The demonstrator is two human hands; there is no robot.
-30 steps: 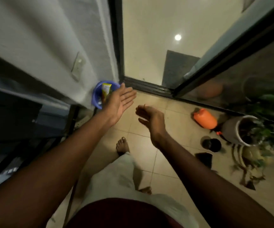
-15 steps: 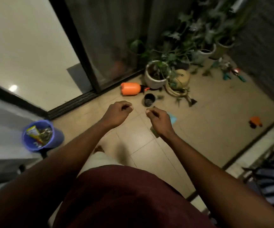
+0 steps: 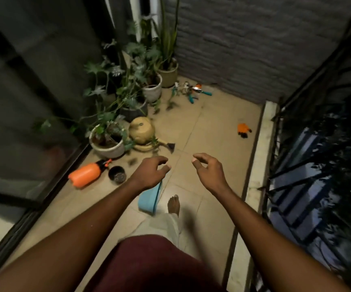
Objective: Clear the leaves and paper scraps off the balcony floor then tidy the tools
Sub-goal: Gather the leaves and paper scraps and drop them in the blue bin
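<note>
My left hand [image 3: 149, 171] and my right hand [image 3: 209, 170] hover over the tan balcony floor [image 3: 208, 127], both with loosely curled fingers and nothing in them. A light blue dustpan [image 3: 149, 200] lies on the tiles just below my left hand, partly hidden by the wrist. Several garden tools with teal handles [image 3: 191, 91] lie at the far end near the wall. An orange glove [image 3: 243, 129] lies near the right kerb. A few dark leaves [image 3: 162, 106] lie scattered by the pots.
Potted plants [image 3: 107, 142] line the left side with an overturned tan pot [image 3: 141, 131], an orange spray bottle [image 3: 87, 173] and a small black pot [image 3: 117, 175]. A glass door [image 3: 22, 123] bounds the left, a railing [image 3: 292, 127] the right, a brick wall [image 3: 244, 43] ahead.
The view has swung from the doorway and blue bucket round to the far end of the balcony. My hands have moved apart and the fingers have loosened.
</note>
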